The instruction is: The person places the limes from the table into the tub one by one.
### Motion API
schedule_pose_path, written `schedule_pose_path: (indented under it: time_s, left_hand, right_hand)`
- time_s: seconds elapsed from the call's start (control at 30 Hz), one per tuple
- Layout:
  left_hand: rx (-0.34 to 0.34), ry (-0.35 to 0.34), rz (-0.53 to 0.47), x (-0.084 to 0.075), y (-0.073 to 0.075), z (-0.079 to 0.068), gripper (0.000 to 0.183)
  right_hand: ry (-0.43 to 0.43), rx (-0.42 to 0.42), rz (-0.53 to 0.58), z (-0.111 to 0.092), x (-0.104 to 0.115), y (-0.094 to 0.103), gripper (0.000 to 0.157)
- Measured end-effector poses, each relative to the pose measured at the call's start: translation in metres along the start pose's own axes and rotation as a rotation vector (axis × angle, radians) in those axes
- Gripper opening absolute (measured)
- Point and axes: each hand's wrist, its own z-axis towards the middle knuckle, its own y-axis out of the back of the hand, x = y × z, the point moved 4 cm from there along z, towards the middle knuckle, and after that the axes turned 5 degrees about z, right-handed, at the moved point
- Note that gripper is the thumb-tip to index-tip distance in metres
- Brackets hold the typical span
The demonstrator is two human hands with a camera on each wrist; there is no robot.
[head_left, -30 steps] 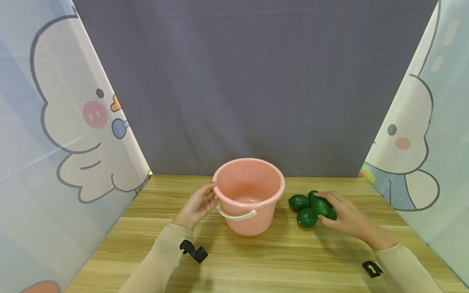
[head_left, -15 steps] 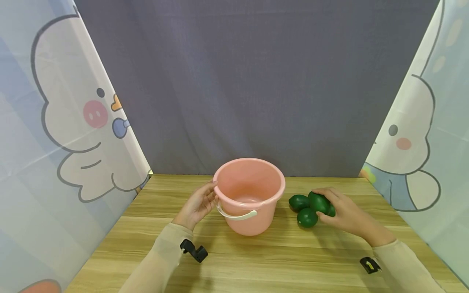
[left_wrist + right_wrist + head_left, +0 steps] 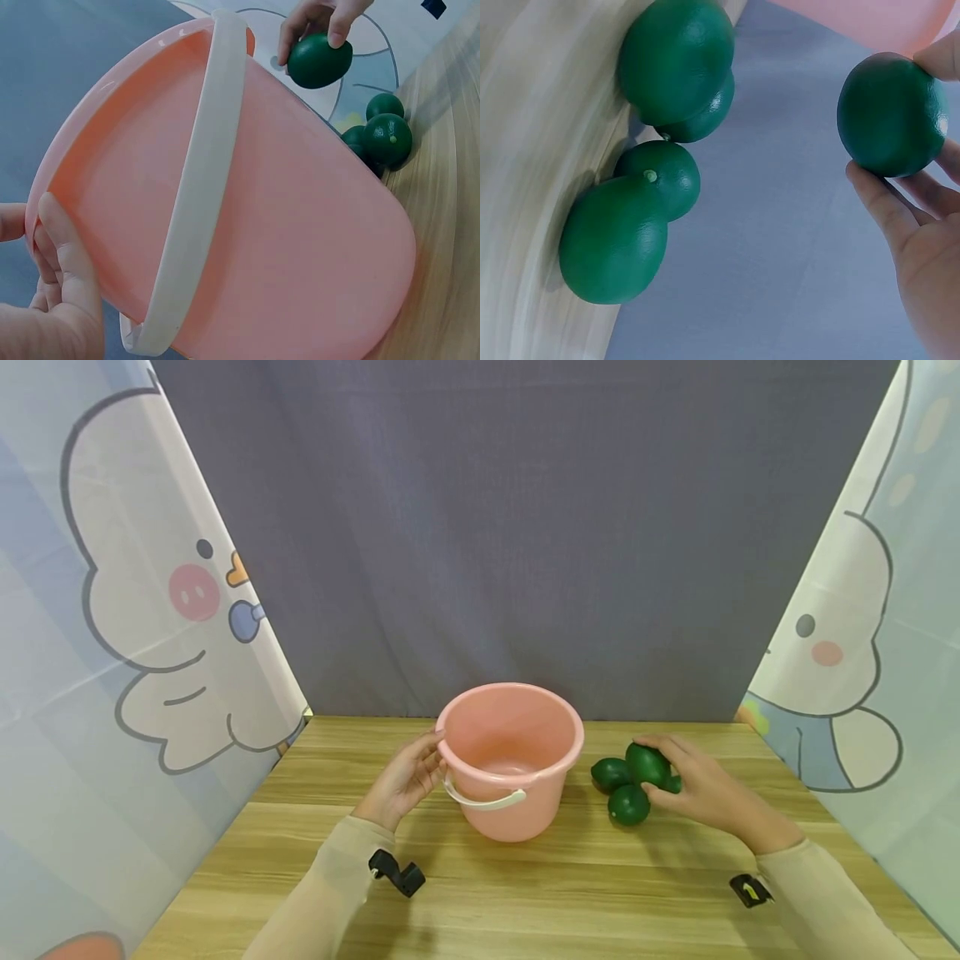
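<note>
A pink plastic bucket (image 3: 525, 814) stands upright on the table, its white handle (image 3: 483, 803) hanging down at the front. My left hand (image 3: 405, 779) holds the bucket's rim at the left side; in the left wrist view the rim runs between the thumb (image 3: 67, 240) and a finger. To the right of the bucket, my right hand (image 3: 701, 793) grips a dark green lime (image 3: 889, 116) between thumb and fingertips. The left wrist view shows this lime (image 3: 320, 61) raised above the others. Several more limes (image 3: 628, 805) lie clustered below it, partly covered by the hand and held lime.
The wood-grain table (image 3: 465, 902) extends around the bucket. Behind it hangs a dark grey curtain (image 3: 517, 527), and cartoon-printed curtains (image 3: 150, 593) close off both sides. Black camera mounts (image 3: 397, 872) sit at both wrists.
My right hand has lifted its lime and shifted slightly left with it, off the cluster. The left hand and the bucket have stayed where they were.
</note>
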Motion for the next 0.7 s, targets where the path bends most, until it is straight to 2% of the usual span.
schedule_pose_path:
  time_s: [0.33,0.7]
  left_hand:
    - [-0.009,0.016,0.005,-0.001,-0.001,-0.001,0.026]
    - [-0.028,0.028,0.003,-0.001,0.001,0.000,0.022]
  right_hand:
    - [-0.018,0.002,-0.027,0.007,0.001,0.001,0.065]
    - [-0.005,0.000,-0.030,0.016,0.004,0.004,0.067]
